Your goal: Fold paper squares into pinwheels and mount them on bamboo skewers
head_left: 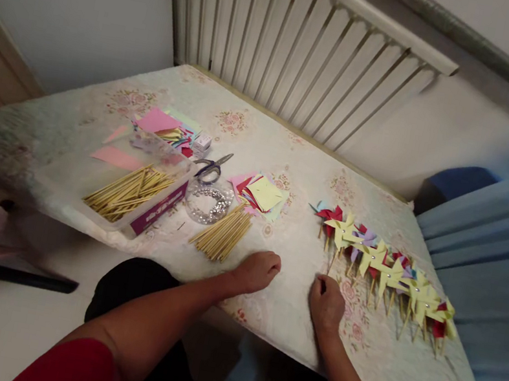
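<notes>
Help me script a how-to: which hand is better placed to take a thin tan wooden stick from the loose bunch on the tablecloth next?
Probably the left hand: it is near the loose bunch of sticks, while the right hand is farther away, beside the multicoloured paper pinwheels.

On the counter [303, 192], sticks [128, 193] lie in the plastic box [160, 205] at left; scissors [216, 163] lie behind the dish [207, 204], paper squares [264, 193] right of it, pinwheels [373, 257] farther right.

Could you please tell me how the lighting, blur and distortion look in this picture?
In the head view: light is soft and dim; the tablecloth smears at its left end; the radiator looks splayed; the upper-right corner darkens; the pinwheels are readable.
</notes>
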The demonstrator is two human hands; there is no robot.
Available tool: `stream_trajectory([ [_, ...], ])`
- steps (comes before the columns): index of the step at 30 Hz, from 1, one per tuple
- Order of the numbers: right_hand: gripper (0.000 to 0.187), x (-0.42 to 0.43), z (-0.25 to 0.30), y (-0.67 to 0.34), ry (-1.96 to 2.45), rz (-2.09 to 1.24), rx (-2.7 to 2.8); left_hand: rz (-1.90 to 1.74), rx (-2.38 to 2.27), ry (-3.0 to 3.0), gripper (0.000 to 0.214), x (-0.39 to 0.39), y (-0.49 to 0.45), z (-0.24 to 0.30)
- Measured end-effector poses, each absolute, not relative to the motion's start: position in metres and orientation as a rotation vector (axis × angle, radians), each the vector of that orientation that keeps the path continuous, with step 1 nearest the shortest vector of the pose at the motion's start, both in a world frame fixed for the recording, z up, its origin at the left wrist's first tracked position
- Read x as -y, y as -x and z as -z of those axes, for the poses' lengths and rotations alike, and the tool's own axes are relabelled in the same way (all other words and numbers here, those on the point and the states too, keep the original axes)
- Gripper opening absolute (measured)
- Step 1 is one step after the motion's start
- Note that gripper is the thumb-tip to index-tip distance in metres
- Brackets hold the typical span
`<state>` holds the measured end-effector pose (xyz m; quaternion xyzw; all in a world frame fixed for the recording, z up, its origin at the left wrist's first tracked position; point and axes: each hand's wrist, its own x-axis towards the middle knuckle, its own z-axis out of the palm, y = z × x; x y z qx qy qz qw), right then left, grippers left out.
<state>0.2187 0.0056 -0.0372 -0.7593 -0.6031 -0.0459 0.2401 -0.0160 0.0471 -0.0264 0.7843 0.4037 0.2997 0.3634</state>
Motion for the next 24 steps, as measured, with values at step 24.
stream_trajectory([
  [24,0.022,-0.148,-0.012,-0.095,1.461,-0.129,2.056,-0.787,-1.162,-1.437,0.011,-0.064,0.034,0.002],
])
